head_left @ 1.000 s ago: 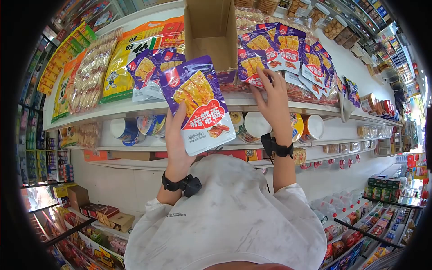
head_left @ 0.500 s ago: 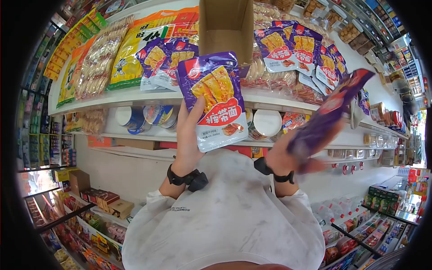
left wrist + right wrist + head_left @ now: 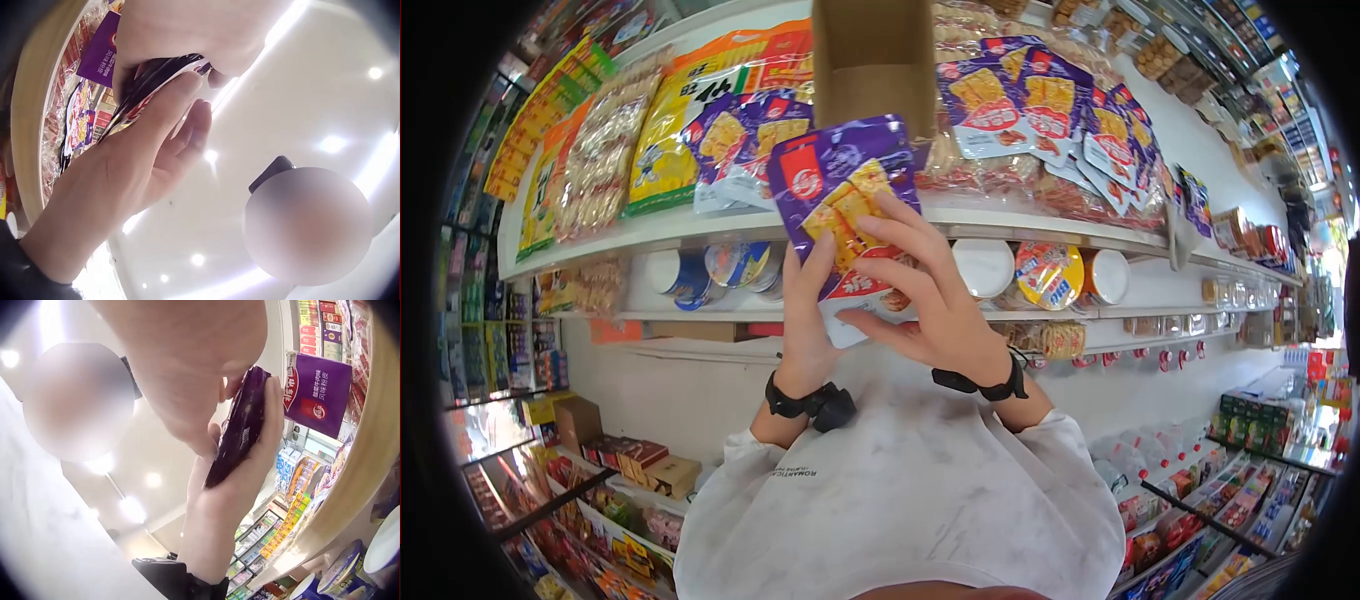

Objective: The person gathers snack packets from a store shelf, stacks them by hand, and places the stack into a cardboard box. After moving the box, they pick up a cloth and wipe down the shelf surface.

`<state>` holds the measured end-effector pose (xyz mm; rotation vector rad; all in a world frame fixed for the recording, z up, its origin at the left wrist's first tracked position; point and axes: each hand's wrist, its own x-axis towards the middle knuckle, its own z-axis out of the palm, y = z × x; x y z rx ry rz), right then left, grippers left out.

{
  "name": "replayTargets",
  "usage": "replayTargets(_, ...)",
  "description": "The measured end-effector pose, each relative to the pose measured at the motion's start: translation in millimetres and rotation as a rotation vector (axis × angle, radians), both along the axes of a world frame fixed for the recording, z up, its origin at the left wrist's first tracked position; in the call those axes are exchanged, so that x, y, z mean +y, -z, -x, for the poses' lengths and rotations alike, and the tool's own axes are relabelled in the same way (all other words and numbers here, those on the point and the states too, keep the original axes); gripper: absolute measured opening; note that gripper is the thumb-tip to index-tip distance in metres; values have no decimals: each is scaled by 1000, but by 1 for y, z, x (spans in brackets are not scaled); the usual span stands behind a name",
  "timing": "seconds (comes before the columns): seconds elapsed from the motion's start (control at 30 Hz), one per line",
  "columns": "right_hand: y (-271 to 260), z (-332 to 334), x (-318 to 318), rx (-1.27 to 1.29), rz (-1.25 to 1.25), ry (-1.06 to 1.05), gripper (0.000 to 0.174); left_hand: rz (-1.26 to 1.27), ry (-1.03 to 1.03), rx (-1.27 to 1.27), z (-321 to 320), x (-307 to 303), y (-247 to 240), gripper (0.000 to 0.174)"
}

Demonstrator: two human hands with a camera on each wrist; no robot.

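Note:
Purple-and-white snack packets [image 3: 840, 150], pictured with golden noodle strips, are held in front of the shelf at chest height. My left hand [image 3: 805, 335] grips them from the left edge, its thumb on the front and its other fingers behind, as the right wrist view shows on the dark packet back [image 3: 240, 425]. Across the packet front lies my right hand [image 3: 935, 305], fingers spread and bent, thumb near the lower white part. In the left wrist view, the right hand [image 3: 187, 31] covers the packets' upper edge, and the layered edges [image 3: 156, 78] show between both hands.
An open cardboard box [image 3: 824, 70], purple outside, stands on the shelf [image 3: 730, 228] just beyond. More purple packets [image 3: 1055, 100] lie fanned to its right, and a few [image 3: 725, 140] to its left. Yellow snack bags [image 3: 662, 165] sit farther left. Tubs [image 3: 983, 268] line the lower shelf.
My right hand took a purple packet from beside the box, swung it out to the right, then brought it in against the packet in my left hand. The left hand kept its grip.

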<state>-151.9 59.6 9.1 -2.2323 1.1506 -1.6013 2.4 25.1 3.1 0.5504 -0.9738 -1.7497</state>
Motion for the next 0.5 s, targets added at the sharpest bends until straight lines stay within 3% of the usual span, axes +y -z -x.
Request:
replayTargets(0.13,-10,5,7,-124,-40,-21,54,-284,4,57,1,-7,3,44)
replayTargets(0.3,-1,43,4,-292,37,269,35,-411,-138,67,2,-7,6,41)
replayTargets(0.37,3,68,-11,-158,-35,471,36,-400,-148,64,-1,-8,8,40)
replayTargets(0.5,27,110,-39,171,-84,644,54,-395,-147,62,-1,-11,3,41)
